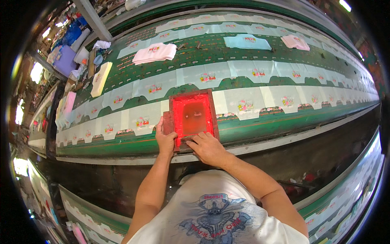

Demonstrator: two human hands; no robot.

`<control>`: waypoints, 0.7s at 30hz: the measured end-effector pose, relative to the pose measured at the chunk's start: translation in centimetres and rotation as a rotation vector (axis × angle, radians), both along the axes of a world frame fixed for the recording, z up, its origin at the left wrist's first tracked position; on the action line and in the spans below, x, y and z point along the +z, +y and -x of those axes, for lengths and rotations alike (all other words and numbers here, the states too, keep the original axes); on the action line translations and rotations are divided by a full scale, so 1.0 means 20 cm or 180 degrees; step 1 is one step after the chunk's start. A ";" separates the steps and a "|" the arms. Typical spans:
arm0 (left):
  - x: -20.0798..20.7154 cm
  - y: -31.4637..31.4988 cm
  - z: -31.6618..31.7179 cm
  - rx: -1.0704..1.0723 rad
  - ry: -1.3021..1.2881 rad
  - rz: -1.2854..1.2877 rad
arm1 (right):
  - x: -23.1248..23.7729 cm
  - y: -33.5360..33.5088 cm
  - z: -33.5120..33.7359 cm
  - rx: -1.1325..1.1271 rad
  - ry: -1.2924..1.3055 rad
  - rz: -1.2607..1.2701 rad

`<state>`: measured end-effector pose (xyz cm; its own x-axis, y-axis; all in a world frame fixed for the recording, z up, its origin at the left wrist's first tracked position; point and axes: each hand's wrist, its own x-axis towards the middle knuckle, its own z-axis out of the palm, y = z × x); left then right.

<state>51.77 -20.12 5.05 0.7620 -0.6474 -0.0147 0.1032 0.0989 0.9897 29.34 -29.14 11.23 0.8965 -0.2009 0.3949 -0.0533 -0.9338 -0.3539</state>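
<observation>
A red-stained screen-printing frame (214,118) lies over the near row of cream cloth pieces, with red ink around its inner border and a darker mesh window in the middle. My left hand (165,140) grips the frame's left side, thumb over the near left corner. At the frame's near edge, my right hand (206,147) curls its fingers round a dark narrow bar (187,139), mostly hidden under them. Cream cloth pieces (280,97) printed with small colourful figures run along the table on both sides of the frame.
Behind lies a row of pale blue printed pieces (187,75) on the long green table (252,132). Folded stacks rest farther back: pink (154,54), blue (248,42) and yellow (100,80). A metal rail (118,160) edges the near side. A purple container (64,61) stands at left.
</observation>
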 end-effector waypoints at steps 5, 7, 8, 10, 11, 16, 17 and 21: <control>-0.05 0.00 -0.01 0.0002 -0.0077 0.0029 | 0.03 -0.06 -0.08 0.0069 0.0421 0.0334; -0.08 0.01 -0.02 0.0050 -0.0129 0.0000 | 0.10 -0.16 -0.12 0.0210 0.0782 0.0101; -0.07 -0.01 -0.02 0.0057 -0.0073 0.0034 | 0.13 -0.21 -0.14 0.0191 0.0992 -0.0072; -0.04 -0.02 0.02 0.0061 0.0088 0.0101 | 0.20 -0.31 -0.20 0.0159 0.1406 -0.0406; 0.00 -0.03 0.03 0.0054 0.0166 0.0119 | 0.23 -0.35 -0.23 0.0042 0.1565 -0.0549; -0.09 -0.02 -0.01 0.0025 0.0105 0.0201 | 0.16 -0.56 -0.40 -0.0100 0.1150 -0.0425; -0.08 -0.02 -0.01 -0.0015 0.0187 0.0252 | 0.13 -0.59 -0.43 -0.0233 0.0974 -0.0252; -0.05 0.01 -0.01 -0.0118 0.0480 0.0316 | 0.03 -0.64 -0.49 -0.0634 0.0578 0.0073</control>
